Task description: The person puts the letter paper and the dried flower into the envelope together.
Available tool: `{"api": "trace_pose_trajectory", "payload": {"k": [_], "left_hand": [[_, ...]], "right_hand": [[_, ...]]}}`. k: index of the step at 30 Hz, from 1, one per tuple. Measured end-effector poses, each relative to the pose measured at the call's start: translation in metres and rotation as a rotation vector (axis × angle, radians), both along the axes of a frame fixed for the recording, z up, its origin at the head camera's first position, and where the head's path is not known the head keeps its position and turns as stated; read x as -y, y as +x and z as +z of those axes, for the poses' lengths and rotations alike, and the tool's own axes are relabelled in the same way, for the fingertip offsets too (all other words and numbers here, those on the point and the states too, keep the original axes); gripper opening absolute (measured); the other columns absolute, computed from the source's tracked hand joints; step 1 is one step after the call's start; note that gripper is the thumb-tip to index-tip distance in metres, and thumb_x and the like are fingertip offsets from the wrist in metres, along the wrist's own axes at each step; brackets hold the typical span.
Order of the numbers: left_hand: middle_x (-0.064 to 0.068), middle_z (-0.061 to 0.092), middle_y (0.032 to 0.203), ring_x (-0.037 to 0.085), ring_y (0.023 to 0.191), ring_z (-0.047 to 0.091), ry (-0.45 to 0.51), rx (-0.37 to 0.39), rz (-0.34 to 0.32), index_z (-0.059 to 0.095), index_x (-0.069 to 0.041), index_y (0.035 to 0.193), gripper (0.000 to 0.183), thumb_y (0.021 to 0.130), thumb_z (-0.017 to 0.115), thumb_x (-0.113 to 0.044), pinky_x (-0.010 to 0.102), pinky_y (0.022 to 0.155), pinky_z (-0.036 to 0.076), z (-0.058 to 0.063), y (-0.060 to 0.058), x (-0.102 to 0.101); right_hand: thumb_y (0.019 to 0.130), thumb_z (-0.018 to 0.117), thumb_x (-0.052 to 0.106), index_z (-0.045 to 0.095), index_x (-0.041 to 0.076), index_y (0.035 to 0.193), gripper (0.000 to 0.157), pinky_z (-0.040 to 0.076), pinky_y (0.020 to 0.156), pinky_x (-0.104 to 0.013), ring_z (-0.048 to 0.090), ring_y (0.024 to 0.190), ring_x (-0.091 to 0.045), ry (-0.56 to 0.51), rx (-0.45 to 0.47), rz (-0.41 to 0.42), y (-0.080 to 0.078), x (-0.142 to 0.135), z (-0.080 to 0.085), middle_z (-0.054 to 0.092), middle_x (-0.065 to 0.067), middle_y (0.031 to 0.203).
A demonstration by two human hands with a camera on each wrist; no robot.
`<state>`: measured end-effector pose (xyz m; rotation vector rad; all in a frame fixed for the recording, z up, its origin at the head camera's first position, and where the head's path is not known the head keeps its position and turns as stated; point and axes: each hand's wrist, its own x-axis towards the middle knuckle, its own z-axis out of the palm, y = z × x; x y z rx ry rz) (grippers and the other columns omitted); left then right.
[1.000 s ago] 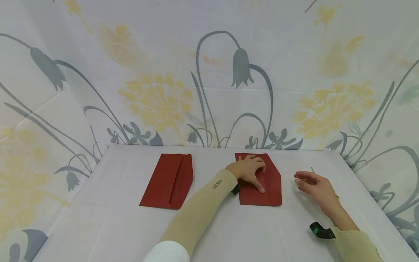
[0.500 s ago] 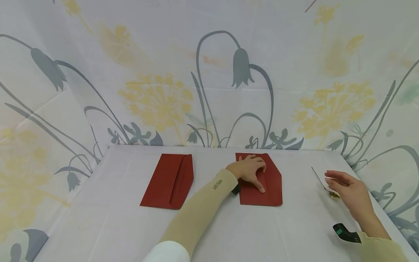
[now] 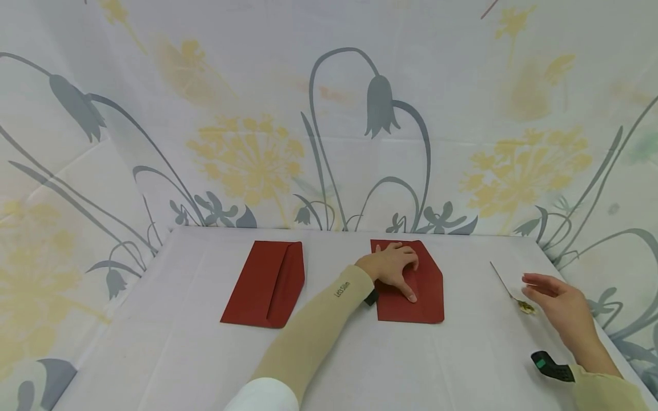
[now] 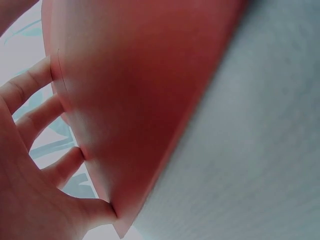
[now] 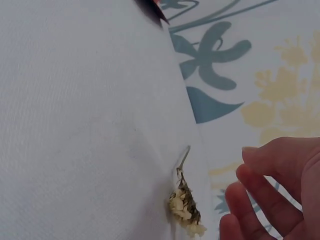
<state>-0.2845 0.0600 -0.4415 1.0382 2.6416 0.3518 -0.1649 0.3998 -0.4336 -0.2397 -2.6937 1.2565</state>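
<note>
My left hand (image 3: 389,268) rests with spread fingers on a red envelope (image 3: 429,291) right of the middle of the table. In the left wrist view its fingertips (image 4: 75,155) touch the envelope's red paper (image 4: 135,100). A dried flower (image 3: 525,307) with a thin stem lies on the table at the right, its stem pointing away toward the back. My right hand (image 3: 562,308) is just right of the flower, fingers relaxed and holding nothing. The right wrist view shows pale, yellowish blossoms on the flower (image 5: 184,207), apart from the fingertips.
Another red envelope (image 3: 257,285), its flap unfolded to the right, lies left of the left forearm. A white cloth covers the table (image 3: 169,342). Behind it hangs a flower-printed backdrop (image 3: 329,142) that meets the table's back edge.
The right hand has moved right, uncovering the dried flower that it mostly hid before. The left hand has stayed on the envelope.
</note>
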Motion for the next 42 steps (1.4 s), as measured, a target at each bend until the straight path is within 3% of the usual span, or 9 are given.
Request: {"api": "trace_pose_trajectory", "payload": {"k": [4, 12, 16, 23, 42], "left_hand": [[-0.014, 0.041, 0.137, 0.020, 0.146, 0.020, -0.003, 0.003, 0.003, 0.053, -0.028, 0.111, 0.062, 0.069, 0.081, -0.065, 0.062, 0.112, 0.022, 0.000, 0.000, 0.000], [-0.014, 0.041, 0.138, 0.021, 0.146, 0.020, -0.003, 0.006, 0.000, 0.054, -0.028, 0.111, 0.062, 0.070, 0.081, -0.066, 0.063, 0.112, 0.022, 0.000, -0.001, 0.000], [-0.014, 0.041, 0.138, 0.020, 0.145, 0.021, -0.007, 0.006, 0.002, 0.054, -0.029, 0.111, 0.062, 0.069, 0.080, -0.067, 0.062, 0.113, 0.022, 0.000, -0.002, -0.001], [-0.014, 0.041, 0.139, 0.021, 0.147, 0.019, -0.004, 0.008, 0.004, 0.053, -0.029, 0.111, 0.062, 0.069, 0.080, -0.067, 0.063, 0.113, 0.021, -0.001, -0.002, -0.001], [-0.012, 0.038, 0.144, 0.022, 0.148, 0.017, -0.009, 0.009, 0.003, 0.053, -0.028, 0.111, 0.063, 0.069, 0.081, -0.066, 0.065, 0.112, 0.021, -0.001, -0.001, -0.001]], "right_hand": [[0.096, 0.068, 0.033, 0.058, -0.005, 0.129, 0.051, 0.045, 0.063, -0.017, 0.047, 0.081, 0.016, 0.050, 0.079, 0.010, -0.003, -0.004, -0.007, 0.064, 0.021, 0.096], [0.093, 0.069, 0.042, 0.060, -0.004, 0.128, 0.058, 0.044, 0.064, -0.019, 0.046, 0.081, 0.010, 0.155, 0.135, 0.058, -0.007, -0.006, -0.016, 0.069, -0.017, 0.113], [0.091, 0.072, 0.037, 0.063, -0.003, 0.124, 0.053, 0.044, 0.065, -0.022, 0.049, 0.078, 0.011, 0.231, 0.119, 0.078, -0.010, -0.007, -0.016, 0.070, -0.016, 0.108], [0.090, 0.074, 0.032, 0.066, -0.005, 0.117, 0.046, 0.040, 0.069, -0.035, 0.059, 0.081, -0.015, 0.288, 0.119, 0.087, -0.012, -0.004, -0.014, 0.071, -0.011, 0.096], [0.092, 0.070, 0.034, 0.069, -0.003, 0.111, 0.041, 0.040, 0.067, -0.034, 0.057, 0.084, -0.022, 0.300, 0.184, 0.102, -0.013, -0.004, -0.008, 0.069, -0.015, 0.100]]}}
